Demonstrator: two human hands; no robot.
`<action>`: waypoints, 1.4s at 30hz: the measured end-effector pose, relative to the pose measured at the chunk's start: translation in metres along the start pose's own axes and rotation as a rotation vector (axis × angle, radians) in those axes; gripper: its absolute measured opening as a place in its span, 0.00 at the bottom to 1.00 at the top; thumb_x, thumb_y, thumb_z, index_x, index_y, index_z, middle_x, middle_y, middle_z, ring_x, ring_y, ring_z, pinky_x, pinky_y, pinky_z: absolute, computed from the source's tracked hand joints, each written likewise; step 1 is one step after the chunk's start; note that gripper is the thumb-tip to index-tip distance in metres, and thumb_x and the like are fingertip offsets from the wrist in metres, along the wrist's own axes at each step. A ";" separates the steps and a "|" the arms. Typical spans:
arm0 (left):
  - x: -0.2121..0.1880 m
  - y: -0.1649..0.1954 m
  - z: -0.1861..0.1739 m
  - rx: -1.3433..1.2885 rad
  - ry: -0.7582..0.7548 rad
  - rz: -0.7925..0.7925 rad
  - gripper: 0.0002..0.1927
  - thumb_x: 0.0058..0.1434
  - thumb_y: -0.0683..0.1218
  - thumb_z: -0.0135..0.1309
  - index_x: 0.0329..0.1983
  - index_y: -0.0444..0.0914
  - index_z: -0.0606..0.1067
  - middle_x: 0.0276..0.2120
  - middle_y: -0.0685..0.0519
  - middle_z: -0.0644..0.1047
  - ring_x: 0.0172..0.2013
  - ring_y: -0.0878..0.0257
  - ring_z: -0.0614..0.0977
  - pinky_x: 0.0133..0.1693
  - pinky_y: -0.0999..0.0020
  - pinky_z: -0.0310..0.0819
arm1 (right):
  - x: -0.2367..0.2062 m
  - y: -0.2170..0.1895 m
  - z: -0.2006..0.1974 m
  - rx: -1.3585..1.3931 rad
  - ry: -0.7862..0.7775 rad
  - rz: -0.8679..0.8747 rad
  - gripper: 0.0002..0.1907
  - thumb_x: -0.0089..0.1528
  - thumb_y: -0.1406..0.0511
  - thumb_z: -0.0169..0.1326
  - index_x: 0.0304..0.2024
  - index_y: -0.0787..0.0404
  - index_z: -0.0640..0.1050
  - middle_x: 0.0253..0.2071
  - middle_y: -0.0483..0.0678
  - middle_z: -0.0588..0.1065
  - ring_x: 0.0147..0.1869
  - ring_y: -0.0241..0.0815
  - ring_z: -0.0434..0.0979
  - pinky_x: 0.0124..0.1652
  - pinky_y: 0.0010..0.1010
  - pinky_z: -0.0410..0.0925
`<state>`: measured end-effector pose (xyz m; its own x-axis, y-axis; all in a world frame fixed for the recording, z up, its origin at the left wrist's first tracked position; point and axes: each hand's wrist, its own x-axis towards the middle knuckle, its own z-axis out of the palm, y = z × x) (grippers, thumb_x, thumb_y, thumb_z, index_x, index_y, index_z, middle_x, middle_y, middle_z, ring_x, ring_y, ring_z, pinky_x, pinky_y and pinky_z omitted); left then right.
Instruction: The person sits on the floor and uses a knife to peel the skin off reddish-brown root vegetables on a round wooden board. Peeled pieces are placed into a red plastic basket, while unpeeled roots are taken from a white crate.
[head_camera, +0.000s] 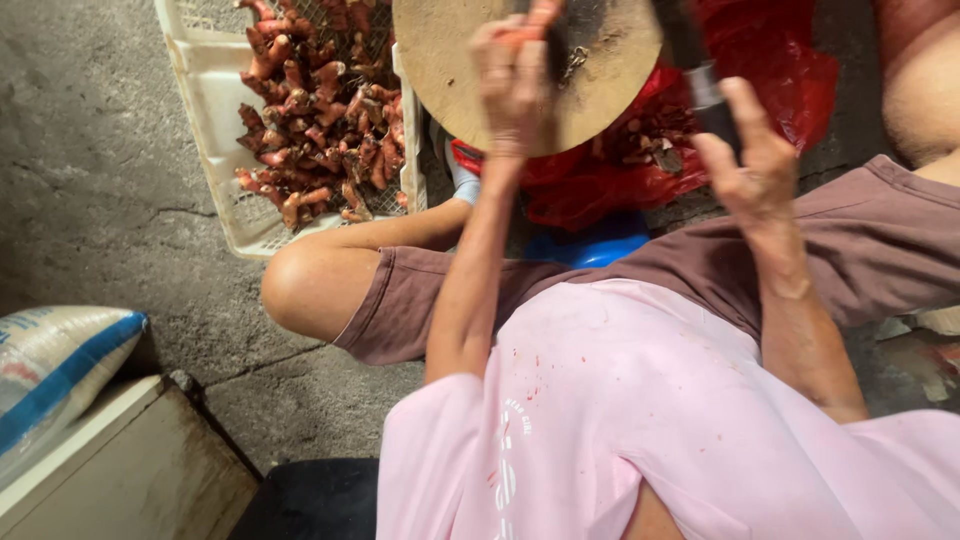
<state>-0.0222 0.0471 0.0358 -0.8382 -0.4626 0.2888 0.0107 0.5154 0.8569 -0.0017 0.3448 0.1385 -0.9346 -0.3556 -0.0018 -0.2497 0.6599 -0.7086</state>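
Evidently mid-chop, the reddish root piece (520, 35) is lying pinned on the round wooden chopping block (450, 60), its long axis seemingly running left-right, though fingers are hiding most of it. The left hand (512, 85) is clamping it down while the right hand (750, 165) is gripping a knife handle (705, 90), blade mostly out of view. The next cut is calling for fingertips kept clear; a white crate (205, 90) of roots (315, 120) is sitting on the floor alongside.
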 end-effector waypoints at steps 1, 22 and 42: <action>-0.005 0.014 0.014 0.075 -0.023 0.189 0.10 0.72 0.44 0.51 0.55 0.41 0.68 0.53 0.49 0.69 0.55 0.59 0.75 0.52 0.63 0.80 | -0.006 0.004 -0.013 0.011 0.022 0.025 0.28 0.77 0.65 0.55 0.77 0.56 0.63 0.42 0.53 0.78 0.39 0.42 0.82 0.35 0.31 0.77; 0.016 -0.022 -0.052 0.327 -0.369 0.065 0.22 0.71 0.42 0.53 0.66 0.44 0.64 0.59 0.46 0.69 0.44 0.51 0.84 0.42 0.63 0.83 | 0.034 -0.027 0.051 -0.124 -0.119 -0.119 0.30 0.72 0.62 0.60 0.74 0.56 0.66 0.42 0.55 0.78 0.40 0.54 0.82 0.38 0.41 0.76; 0.019 -0.006 -0.069 0.232 -0.469 0.130 0.26 0.63 0.38 0.60 0.61 0.46 0.66 0.58 0.51 0.69 0.52 0.48 0.81 0.51 0.57 0.81 | 0.045 -0.028 0.044 -0.161 -0.145 -0.190 0.31 0.73 0.63 0.59 0.76 0.54 0.63 0.37 0.51 0.73 0.33 0.48 0.77 0.31 0.39 0.73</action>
<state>-0.0009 -0.0149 0.0652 -0.9921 -0.0399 0.1186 0.0542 0.7172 0.6948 -0.0261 0.2812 0.1276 -0.8239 -0.5667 0.0113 -0.4650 0.6644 -0.5851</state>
